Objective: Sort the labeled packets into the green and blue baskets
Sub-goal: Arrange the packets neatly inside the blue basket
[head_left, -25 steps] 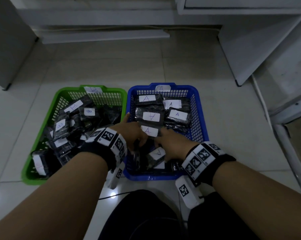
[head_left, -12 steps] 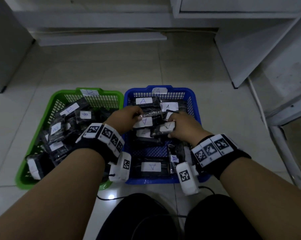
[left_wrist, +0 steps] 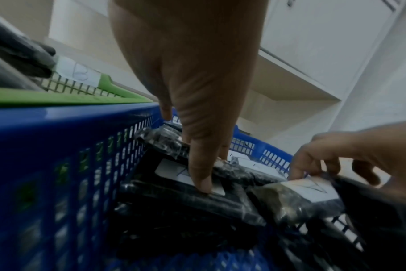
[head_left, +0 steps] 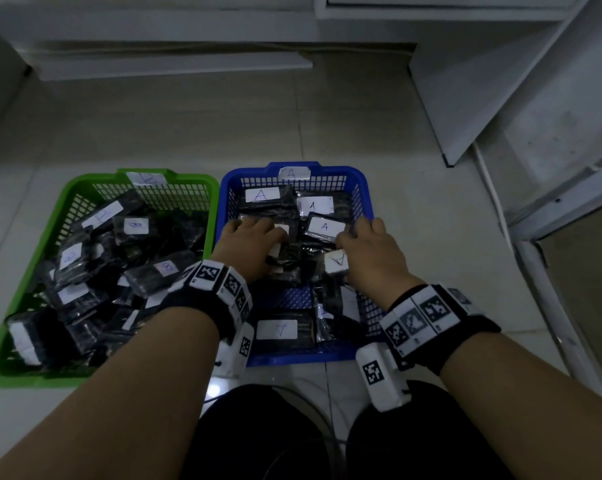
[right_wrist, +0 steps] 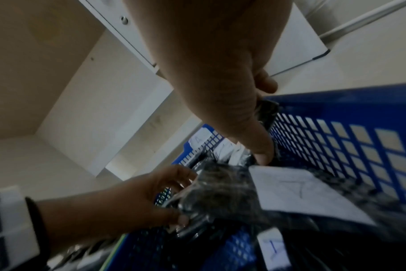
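Observation:
A green basket [head_left: 84, 181] tagged B stands at the left, filled with black packets [head_left: 154, 268] labelled B. Beside it on the right, the blue basket [head_left: 327, 167] tagged A holds black packets [head_left: 323, 226] labelled A. Both hands are inside the blue basket, at its middle. My left hand [head_left: 249, 237] pinches a packet [left_wrist: 169, 170], thumb on its white label and fingers behind it. My right hand [head_left: 365, 242] has its thumb down on the pile and its fingers round a black packet [right_wrist: 268, 111] by the right wall. Another A packet [right_wrist: 294, 190] lies just below that thumb.
Both baskets sit on a pale tiled floor [head_left: 223, 126]. White cabinets run along the back, and an open white door panel [head_left: 500, 81] stands at the right. My knees in dark trousers [head_left: 258, 438] are just in front of the baskets, with a cable lying between them.
Both hands moved from the near end of the blue basket to its middle, carrying packets along. An A packet at the near end is now uncovered.

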### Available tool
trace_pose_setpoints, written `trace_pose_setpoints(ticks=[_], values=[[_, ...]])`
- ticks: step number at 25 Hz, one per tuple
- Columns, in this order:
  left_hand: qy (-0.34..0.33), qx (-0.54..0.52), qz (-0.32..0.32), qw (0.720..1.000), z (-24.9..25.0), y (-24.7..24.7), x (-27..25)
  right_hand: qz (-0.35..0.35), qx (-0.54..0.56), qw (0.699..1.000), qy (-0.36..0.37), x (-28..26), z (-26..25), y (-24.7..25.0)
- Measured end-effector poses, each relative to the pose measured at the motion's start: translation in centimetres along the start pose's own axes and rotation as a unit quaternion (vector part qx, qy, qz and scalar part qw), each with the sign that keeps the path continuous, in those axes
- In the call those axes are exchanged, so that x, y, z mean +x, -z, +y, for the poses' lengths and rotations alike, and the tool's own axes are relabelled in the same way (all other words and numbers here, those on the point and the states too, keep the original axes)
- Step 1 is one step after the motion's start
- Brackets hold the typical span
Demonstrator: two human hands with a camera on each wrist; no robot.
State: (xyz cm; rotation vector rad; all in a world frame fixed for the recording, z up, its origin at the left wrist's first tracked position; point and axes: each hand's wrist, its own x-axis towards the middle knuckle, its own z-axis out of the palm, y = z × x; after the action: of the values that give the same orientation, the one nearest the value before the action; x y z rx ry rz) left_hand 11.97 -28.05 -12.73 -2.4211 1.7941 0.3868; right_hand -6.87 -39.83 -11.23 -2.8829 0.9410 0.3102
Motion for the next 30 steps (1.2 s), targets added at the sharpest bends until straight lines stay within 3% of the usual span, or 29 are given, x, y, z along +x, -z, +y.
trace_pose_setpoints(ticks=[4, 7, 11, 15, 18, 22, 23, 25, 27, 30], values=[[0.029, -0.047, 0.021, 0.998, 0.1, -0.1, -0.7, -0.032, -0.013, 0.999, -0.022, 0.2, -1.0, -0.4], [-0.001, -0.148, 0.024, 0.989, 1.8, 0.7, -0.6, -0.047, -0.007, 0.998, -0.039, 0.4, -1.3, 0.3], [-0.014, -0.301, -0.147, 0.942, 5.5, 1.3, 0.0, -0.071, 0.007, 0.997, 0.002, 0.4, -0.9, 1.1], [-0.016, -0.394, -0.203, 0.896, 5.2, 1.3, -0.2, -0.084, 0.032, 0.996, 0.013, 0.3, -0.2, 1.2], [0.011, -0.394, -0.148, 0.907, 3.0, 3.3, -1.0, -0.09, 0.05, 0.995, -0.002, 0.1, -0.1, 1.8], [0.14, -0.419, 0.076, 0.894, -0.8, 3.9, -1.4, -0.067, 0.067, 0.994, -0.05, -0.3, -0.2, 3.1], [0.16, -0.414, 0.104, 0.89, -1.5, 3.6, -1.4, -0.055, 0.074, 0.994, -0.063, -0.4, -0.4, 3.1], [0.173, -0.372, 0.097, 0.907, -2.3, 2.4, -1.3, -0.037, 0.101, 0.991, -0.081, -0.5, -0.7, 3.1], [0.157, -0.272, 0.098, 0.944, -2.4, 1.2, -1.2, -0.038, 0.134, 0.988, -0.074, -0.6, -1.0, 2.8], [0.113, -0.127, 0.135, 0.976, -1.7, 0.1, -1.2, -0.089, 0.156, 0.984, 0.003, -0.9, -1.4, 2.2]])
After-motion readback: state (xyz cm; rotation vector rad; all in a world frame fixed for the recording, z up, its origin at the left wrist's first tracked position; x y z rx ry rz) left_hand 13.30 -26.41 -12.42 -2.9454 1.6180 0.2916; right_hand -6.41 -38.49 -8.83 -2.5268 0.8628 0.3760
